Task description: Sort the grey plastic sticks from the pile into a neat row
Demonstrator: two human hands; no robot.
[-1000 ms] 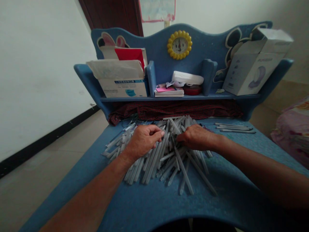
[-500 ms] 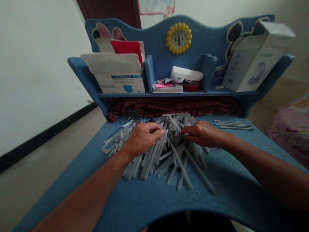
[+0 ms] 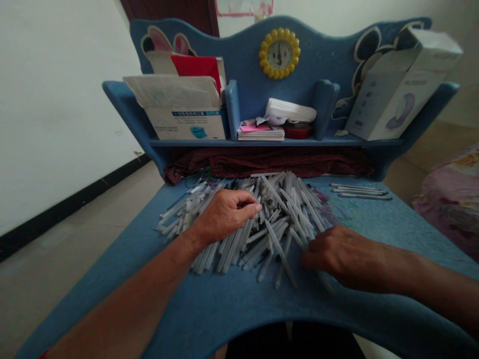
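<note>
A heap of translucent whitish pen barrels (image 3: 234,249) lies on the blue desk, with small dark parts among them. My left hand (image 3: 228,214) is over the middle of the heap, thumb and forefinger pinched together; anything between their tips is too small to make out. At the heap's front right, my right hand (image 3: 337,254) is slightly blurred, its fingers curled down around a pen barrel (image 3: 296,238) that lies slanted there. The hand covers that barrel's middle part.
Several greyish pens (image 3: 359,191) lie in a row at the desk's right. Behind the heap is a red-black checked cloth (image 3: 269,162). On the shelf stand a mask box (image 3: 190,122), a stack of cards (image 3: 261,134) and a white carton (image 3: 389,99), below a yellow flower clock (image 3: 279,54).
My right hand has come down and toward me from the back right of the heap to its front right edge. My left hand has shifted slightly right, still pinched.
</note>
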